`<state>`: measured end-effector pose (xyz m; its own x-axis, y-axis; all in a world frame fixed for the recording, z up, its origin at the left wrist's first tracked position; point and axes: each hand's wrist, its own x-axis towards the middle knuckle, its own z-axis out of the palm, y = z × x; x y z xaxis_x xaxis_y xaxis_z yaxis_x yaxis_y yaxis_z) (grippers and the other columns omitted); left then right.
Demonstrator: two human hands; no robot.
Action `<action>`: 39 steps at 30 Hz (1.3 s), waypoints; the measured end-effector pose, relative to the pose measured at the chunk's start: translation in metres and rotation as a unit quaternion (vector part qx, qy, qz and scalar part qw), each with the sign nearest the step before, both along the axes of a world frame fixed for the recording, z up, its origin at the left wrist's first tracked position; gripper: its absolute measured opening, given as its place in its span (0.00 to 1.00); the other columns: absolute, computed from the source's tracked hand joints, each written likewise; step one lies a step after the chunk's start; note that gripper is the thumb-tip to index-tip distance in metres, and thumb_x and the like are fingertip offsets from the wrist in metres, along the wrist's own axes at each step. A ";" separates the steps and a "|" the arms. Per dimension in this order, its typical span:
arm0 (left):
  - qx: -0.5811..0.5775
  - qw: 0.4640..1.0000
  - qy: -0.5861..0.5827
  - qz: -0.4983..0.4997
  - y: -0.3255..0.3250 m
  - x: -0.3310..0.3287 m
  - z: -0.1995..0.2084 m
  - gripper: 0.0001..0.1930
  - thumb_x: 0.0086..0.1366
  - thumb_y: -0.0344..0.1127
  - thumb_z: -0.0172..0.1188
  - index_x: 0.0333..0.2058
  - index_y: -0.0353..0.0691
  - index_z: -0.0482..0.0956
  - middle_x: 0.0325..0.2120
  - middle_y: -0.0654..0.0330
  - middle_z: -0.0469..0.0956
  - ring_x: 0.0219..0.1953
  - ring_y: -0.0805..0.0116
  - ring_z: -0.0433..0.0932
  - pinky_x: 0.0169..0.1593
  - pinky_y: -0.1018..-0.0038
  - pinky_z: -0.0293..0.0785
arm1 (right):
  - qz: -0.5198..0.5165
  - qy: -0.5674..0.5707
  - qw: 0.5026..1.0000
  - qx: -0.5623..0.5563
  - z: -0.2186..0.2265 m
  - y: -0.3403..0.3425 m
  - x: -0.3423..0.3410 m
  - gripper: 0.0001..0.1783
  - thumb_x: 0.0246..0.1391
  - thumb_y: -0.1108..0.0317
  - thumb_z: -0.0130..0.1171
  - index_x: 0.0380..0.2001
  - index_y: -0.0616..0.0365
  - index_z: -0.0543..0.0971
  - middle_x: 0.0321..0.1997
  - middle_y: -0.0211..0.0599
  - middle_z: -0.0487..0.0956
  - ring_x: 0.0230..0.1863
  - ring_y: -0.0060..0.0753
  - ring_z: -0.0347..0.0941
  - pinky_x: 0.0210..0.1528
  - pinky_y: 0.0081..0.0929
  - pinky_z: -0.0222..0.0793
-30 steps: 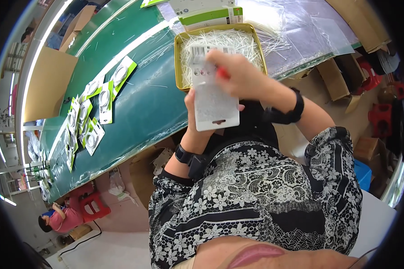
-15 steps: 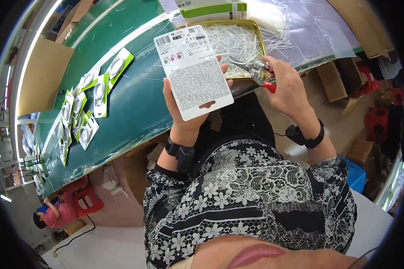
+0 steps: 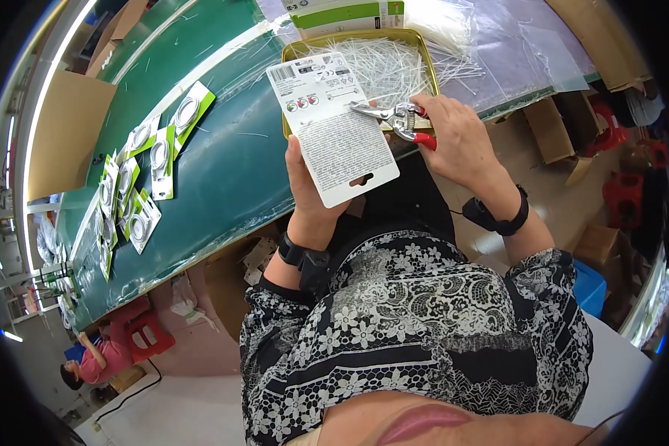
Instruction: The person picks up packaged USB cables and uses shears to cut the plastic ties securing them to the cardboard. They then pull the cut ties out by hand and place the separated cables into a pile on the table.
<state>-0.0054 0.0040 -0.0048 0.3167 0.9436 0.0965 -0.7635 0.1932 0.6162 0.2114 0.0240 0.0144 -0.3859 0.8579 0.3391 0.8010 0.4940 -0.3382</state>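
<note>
My left hand grips a white blister card from behind. Its printed back faces up, with the hanging slot at the near end; most of my fingers are hidden under it. Red-handled pliers are in my right hand, its fingers wrapped round the grips. The metal jaws reach over the right side of the card, by its middle; whether they touch it I cannot tell. Just beyond stands a yellow tray full of short, thin, white plastic strips.
Several carded coiled white cables lie on the green table to the left. A green and white box stands behind the tray. Cardboard boxes and red stools are at the right. Another person sits far left.
The pliers have moved left, their jaws now over the card instead of the tray. The card has shifted slightly right and toward me.
</note>
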 end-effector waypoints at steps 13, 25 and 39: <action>-0.007 0.998 -0.040 -0.043 -0.004 0.004 -0.007 0.41 0.64 0.59 0.49 0.66 0.38 0.49 0.62 0.46 0.58 0.63 0.53 0.63 0.62 0.47 0.63 | -0.018 0.021 0.993 -0.111 0.000 0.003 0.007 0.26 0.46 0.69 0.60 0.50 0.58 0.68 0.37 0.49 0.77 0.41 0.52 0.74 0.43 0.40 0.70; -0.036 0.990 -0.100 -0.089 -0.014 0.013 -0.009 0.40 0.64 0.59 0.50 0.65 0.37 0.51 0.61 0.46 0.61 0.63 0.52 0.62 0.64 0.46 0.60 | -0.011 0.022 0.994 -0.107 0.001 0.019 -0.005 0.28 0.46 0.69 0.61 0.52 0.57 0.67 0.47 0.49 0.75 0.50 0.52 0.71 0.49 0.41 0.68; -0.024 0.999 -0.002 -0.035 -0.009 0.007 -0.007 0.40 0.65 0.58 0.50 0.65 0.37 0.51 0.61 0.48 0.62 0.62 0.56 0.64 0.64 0.57 0.62 | 0.084 0.027 0.996 0.018 0.008 0.004 -0.009 0.29 0.43 0.72 0.61 0.52 0.56 0.68 0.40 0.46 0.76 0.39 0.52 0.73 0.45 0.39 0.68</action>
